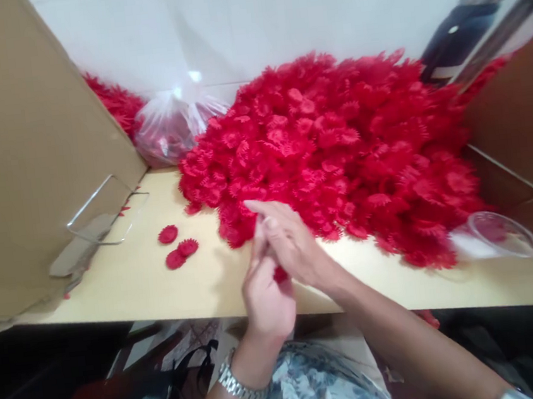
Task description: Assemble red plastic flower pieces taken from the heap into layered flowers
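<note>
My left hand, with a metal-link watch on its wrist, is raised over the front of the table. Pressed palm to palm against it is my right hand, its fingers laid together and pointing up and left. A red fabric flower piece shows between the two palms; most of it is hidden. Just behind my hands rises a large heap of red flower pieces with fringed edges. To the left, three loose flower pieces lie on the table.
A cardboard box wall with a wire handle stands at the left, a brown panel at the right. A tied clear plastic bag sits against the wall. A clear round container is near the table's right front edge.
</note>
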Available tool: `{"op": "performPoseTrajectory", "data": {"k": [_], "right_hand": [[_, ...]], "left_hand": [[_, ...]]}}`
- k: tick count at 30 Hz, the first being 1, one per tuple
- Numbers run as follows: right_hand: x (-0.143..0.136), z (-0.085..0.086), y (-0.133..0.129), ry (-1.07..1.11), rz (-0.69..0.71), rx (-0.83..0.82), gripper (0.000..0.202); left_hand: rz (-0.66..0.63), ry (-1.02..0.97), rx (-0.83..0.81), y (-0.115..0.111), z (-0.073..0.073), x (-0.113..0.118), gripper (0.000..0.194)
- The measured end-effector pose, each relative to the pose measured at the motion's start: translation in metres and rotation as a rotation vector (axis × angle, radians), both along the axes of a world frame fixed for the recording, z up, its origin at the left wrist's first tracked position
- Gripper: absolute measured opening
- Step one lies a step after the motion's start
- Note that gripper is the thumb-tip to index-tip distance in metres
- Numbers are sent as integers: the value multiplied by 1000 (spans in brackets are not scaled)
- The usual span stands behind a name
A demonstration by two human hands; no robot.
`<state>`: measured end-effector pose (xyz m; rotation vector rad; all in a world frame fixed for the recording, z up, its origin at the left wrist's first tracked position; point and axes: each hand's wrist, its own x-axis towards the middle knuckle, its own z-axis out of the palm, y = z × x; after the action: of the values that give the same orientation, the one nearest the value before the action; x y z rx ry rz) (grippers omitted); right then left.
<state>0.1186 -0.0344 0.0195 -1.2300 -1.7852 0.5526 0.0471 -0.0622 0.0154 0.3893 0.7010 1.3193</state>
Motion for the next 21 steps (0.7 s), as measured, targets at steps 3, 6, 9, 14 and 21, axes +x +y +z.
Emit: {"op": "performPoseTrajectory", "data": {"k": [3,6,9,14,21], "right_hand": [[-16,-7,-8,12,116,-82,54],[-27,-8,-20,82,173,-153,54],[-30,0,-29,131,206,-176,53],[-29,8,-31,197,202,-244,62],[-28,12,2,150,68,-86,63]], "left_hand": [[78,-2,87,9,3,-5,42],[85,91,133,14,5,-13,40],[95,167,194,12,7,-18,41],[99,177,264,9,7,-16,44],[113,195,350,13,5,-5,54]]}}
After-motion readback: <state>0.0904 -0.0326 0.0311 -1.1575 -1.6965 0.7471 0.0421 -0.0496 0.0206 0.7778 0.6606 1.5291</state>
